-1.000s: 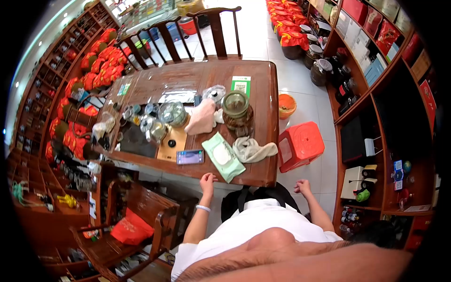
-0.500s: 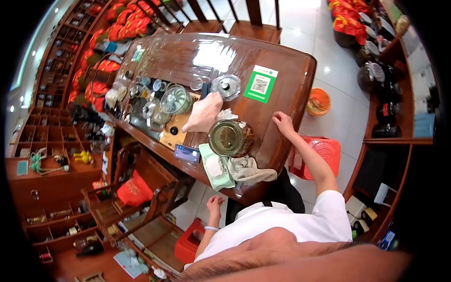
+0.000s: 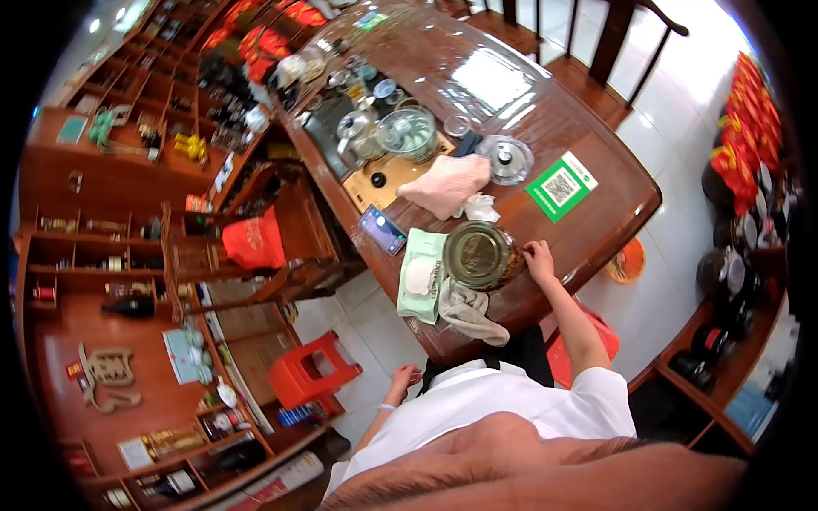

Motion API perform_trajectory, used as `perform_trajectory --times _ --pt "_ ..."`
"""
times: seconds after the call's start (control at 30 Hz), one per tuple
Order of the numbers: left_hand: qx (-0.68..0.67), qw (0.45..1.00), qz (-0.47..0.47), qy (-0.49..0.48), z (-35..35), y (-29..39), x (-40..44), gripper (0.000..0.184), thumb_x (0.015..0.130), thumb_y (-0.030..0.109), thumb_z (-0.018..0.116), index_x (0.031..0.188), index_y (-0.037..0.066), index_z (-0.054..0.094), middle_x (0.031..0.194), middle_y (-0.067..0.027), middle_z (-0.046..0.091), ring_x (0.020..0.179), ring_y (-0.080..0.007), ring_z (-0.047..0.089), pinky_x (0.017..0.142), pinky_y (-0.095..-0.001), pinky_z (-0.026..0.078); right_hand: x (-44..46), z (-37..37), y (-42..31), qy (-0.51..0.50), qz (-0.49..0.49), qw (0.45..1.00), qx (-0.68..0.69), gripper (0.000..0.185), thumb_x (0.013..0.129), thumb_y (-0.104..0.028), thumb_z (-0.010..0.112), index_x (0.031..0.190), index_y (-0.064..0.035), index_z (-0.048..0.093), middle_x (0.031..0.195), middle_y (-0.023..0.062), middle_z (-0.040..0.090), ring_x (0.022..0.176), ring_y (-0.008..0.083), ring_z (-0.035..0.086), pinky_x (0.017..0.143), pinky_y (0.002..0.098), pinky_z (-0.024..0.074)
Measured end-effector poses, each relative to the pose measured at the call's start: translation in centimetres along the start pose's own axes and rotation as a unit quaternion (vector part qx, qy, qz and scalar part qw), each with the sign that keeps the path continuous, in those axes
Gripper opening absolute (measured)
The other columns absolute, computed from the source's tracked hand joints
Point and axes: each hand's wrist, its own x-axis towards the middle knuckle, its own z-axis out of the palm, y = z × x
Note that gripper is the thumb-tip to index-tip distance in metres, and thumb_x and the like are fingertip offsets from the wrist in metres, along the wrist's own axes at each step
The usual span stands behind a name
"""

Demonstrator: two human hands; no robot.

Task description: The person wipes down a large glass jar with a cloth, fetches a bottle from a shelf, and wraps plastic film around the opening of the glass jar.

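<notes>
My right hand (image 3: 538, 261) is over the table beside a big glass jar (image 3: 479, 254) with brownish contents. Its loosely bent fingers are at the jar's right side; I cannot tell whether they touch the glass. My left hand (image 3: 405, 381) hangs below the table's front edge, fingers loosely apart and holding nothing. Left of the jar lies a pale green pack of wipes (image 3: 421, 279), and a greyish cloth (image 3: 470, 313) is crumpled in front of it. Behind the jar are a white crumpled tissue (image 3: 481, 209) and a pink towel (image 3: 446, 186).
A phone (image 3: 383, 230) lies near the table's left edge. Further back are a glass bowl (image 3: 407, 134), a glass lid (image 3: 506, 159) and a green QR card (image 3: 561, 186). A red stool (image 3: 312, 370) and a wooden chair (image 3: 192, 255) stand left; an orange bin (image 3: 626, 262) is right.
My right hand has come from the table's right side close to the jar. My left hand still hangs below the edge. The camera view has turned, bringing more of the left shelves into sight.
</notes>
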Motion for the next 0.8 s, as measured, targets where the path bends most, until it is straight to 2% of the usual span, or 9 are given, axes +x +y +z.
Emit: perform_trajectory --times 0.17,0.23,0.37,0.43,0.57,0.67,0.73,0.77,0.8 --pt "-0.051 0.998 0.007 0.023 0.6 -1.6 0.0 0.019 0.081 0.018 0.056 0.091 0.002 0.059 0.078 -0.0082 0.062 0.064 -0.0189 0.063 0.055 -0.0264 0.051 2.1 -0.4 -1.0 -0.066 0.009 0.993 -0.100 0.013 0.074 -0.019 0.064 0.079 -0.0100 0.057 0.087 0.0107 0.053 0.082 0.0297 0.056 0.070 0.0389 0.0458" --pt "-0.048 0.999 0.003 0.024 1.0 -2.1 0.3 0.018 0.081 0.018 0.056 0.090 0.002 0.059 0.078 -0.0081 0.062 0.063 -0.0185 0.063 0.054 -0.0261 0.051 2.1 -0.8 -1.2 -0.076 0.061 0.986 -0.135 0.014 0.074 -0.021 0.065 0.078 -0.0106 0.057 0.088 0.0106 0.054 0.082 0.0303 0.055 0.071 0.0401 0.0453" --pt "-0.074 0.997 0.011 0.000 0.8 -2.8 1.2 0.019 0.081 0.018 0.056 0.087 0.001 0.060 0.076 -0.0086 0.062 0.061 -0.0181 0.063 0.052 -0.0269 0.051 1.9 -0.8 -1.2 -0.081 0.056 0.985 -0.142 0.014 0.073 -0.021 0.066 0.079 -0.0110 0.057 0.089 0.0108 0.054 0.083 0.0308 0.055 0.072 0.0407 0.0451" --pt "-0.077 0.996 0.024 -0.025 0.4 -2.8 1.6 0.018 0.081 0.018 0.056 0.086 0.001 0.060 0.075 -0.0089 0.062 0.061 -0.0182 0.063 0.052 -0.0272 0.051 1.7 -0.8 -1.4 -0.046 0.027 0.990 -0.127 0.007 0.073 -0.013 0.060 0.079 -0.0093 0.058 0.082 0.0123 0.055 0.079 0.0303 0.057 0.070 0.0400 0.0459" --pt "-0.083 0.996 0.031 -0.003 0.0 -1.7 2.0 0.018 0.081 0.016 0.055 0.088 0.000 0.058 0.075 -0.0102 0.062 0.061 -0.0193 0.062 0.051 -0.0280 0.050 1.6 -0.6 -1.1 -0.025 0.031 0.990 -0.133 0.009 0.071 -0.013 0.062 0.078 -0.0085 0.057 0.086 0.0132 0.055 0.081 0.0311 0.055 0.071 0.0410 0.0456" --pt "-0.071 0.997 0.038 0.004 -0.8 -1.9 2.6 0.018 0.081 0.015 0.054 0.087 -0.002 0.057 0.074 -0.0109 0.061 0.059 -0.0196 0.062 0.049 -0.0281 0.050 0.9 -0.5 -0.7 -0.052 0.040 0.992 -0.109 0.017 0.068 -0.013 0.068 0.079 -0.0079 0.057 0.089 0.0143 0.053 0.087 0.0335 0.053 0.075 0.0412 0.0448" --pt "-0.064 0.996 0.066 -0.003 -1.6 -3.3 3.4 0.014 0.080 0.012 0.053 0.081 -0.002 0.057 0.069 -0.0103 0.060 0.054 -0.0175 0.058 0.045 -0.0268 0.046 -0.2 -0.3 -0.3 -0.011 -0.053 0.990 -0.129 0.013 0.068 -0.011 0.065 0.078 -0.0064 0.057 0.085 0.0161 0.052 0.083 0.0336 0.053 0.073 0.0412 0.0446" --pt "-0.053 0.994 0.089 -0.033 -2.4 -4.4 4.5 0.013 0.079 0.011 0.053 0.073 0.000 0.058 0.062 -0.0085 0.058 0.050 -0.0152 0.055 0.042 -0.0263 0.041 -0.5 0.1 0.7 -0.010 -0.071 0.987 -0.145 0.013 0.068 -0.012 0.065 0.078 -0.0056 0.057 0.084 0.0162 0.052 0.083 0.0340 0.053 0.073 0.0413 0.0445" --pt "-0.031 0.996 0.076 -0.041 -2.8 -4.4 4.0 0.014 0.079 0.013 0.054 0.073 0.001 0.059 0.062 -0.0081 0.059 0.051 -0.0149 0.055 0.044 -0.0256 0.042 -1.1 0.6 2.0 -0.015 -0.086 0.983 -0.160 0.014 0.068 -0.012 0.064 0.077 -0.0048 0.056 0.083 0.0163 0.052 0.082 0.0345 0.052 0.073 0.0414 0.0444"
